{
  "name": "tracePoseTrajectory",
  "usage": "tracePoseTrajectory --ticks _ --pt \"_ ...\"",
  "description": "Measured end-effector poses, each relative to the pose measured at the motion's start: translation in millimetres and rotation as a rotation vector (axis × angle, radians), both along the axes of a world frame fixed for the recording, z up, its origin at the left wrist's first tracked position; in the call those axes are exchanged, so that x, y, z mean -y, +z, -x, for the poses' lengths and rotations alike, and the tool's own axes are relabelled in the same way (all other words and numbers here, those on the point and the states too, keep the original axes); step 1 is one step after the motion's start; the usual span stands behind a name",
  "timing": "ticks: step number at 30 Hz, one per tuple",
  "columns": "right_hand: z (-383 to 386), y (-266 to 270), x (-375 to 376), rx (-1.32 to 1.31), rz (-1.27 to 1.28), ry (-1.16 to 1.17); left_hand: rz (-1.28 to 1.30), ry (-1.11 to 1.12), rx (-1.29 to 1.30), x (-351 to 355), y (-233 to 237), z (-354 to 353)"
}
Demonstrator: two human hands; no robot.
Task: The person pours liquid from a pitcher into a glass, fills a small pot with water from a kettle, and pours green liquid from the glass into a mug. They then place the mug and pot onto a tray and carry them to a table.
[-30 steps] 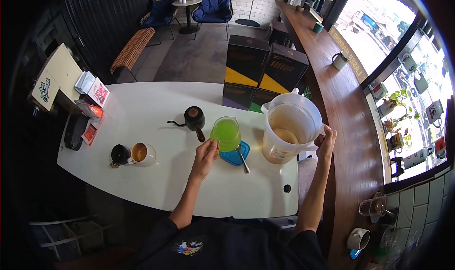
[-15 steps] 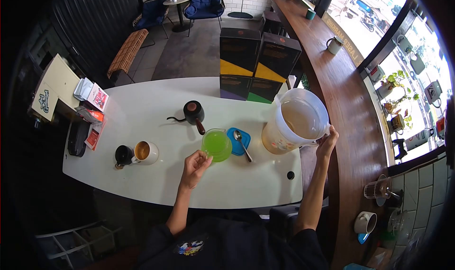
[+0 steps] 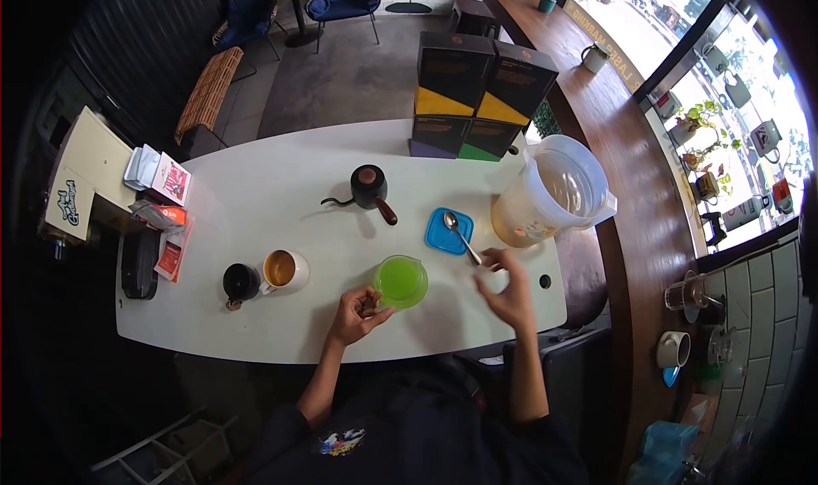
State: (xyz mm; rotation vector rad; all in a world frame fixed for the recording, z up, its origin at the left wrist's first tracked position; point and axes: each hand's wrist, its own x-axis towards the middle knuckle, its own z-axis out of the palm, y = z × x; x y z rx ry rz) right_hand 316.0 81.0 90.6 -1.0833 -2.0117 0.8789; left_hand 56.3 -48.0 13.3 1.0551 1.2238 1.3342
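My left hand (image 3: 351, 318) is closed on a glass jug (image 3: 402, 282) of bright green liquid, gripping it at its lower left side over the white table. To the right, my right hand (image 3: 509, 294) is in the air with thumb and fingers apart, nothing between them. Its fingertips are close to the handle end of a metal spoon (image 3: 463, 238), whose bowl rests on a blue plastic lid (image 3: 438, 237). Beyond that hand stands a large translucent plastic pitcher (image 3: 518, 200) holding pale liquid. A black gooseneck kettle (image 3: 368, 185) with a brown handle sits behind the jug.
A white mug (image 3: 296, 272) and a small black cup (image 3: 242, 282) stand on the left. Black boxes (image 3: 456, 72) are stacked at the table's back edge. Packets (image 3: 170, 178) lie at the far left. A wooden counter (image 3: 626, 187) runs along the right.
My right hand has let go of the big pitcher's handle and moved left toward the spoon. The pitcher is now upright on the table. My left hand has shifted slightly with the jug.
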Motion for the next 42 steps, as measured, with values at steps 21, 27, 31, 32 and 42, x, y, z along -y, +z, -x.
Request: tracePoseTrajectory --ticks 21,27,31,32,42 --pt "153.0 -84.1 86.1 -0.083 0.239 0.169 0.041 -0.036 -0.218 43.8 -5.0 70.2" --pt "169.2 -81.0 82.3 -0.034 0.199 0.212 0.088 0.003 -0.57 50.8 19.9 76.9" --pt "171.2 -79.3 78.0 -0.024 0.232 0.224 0.044 0.141 -0.797 51.4 34.7 72.8" --pt "170.2 -77.4 76.2 0.005 0.228 0.246 0.016 0.147 -0.879 49.6 36.3 72.5" --pt "133.8 -59.8 2.5 0.095 -0.027 -0.057 -0.144 0.26 -0.893 16.3 15.1 56.9"
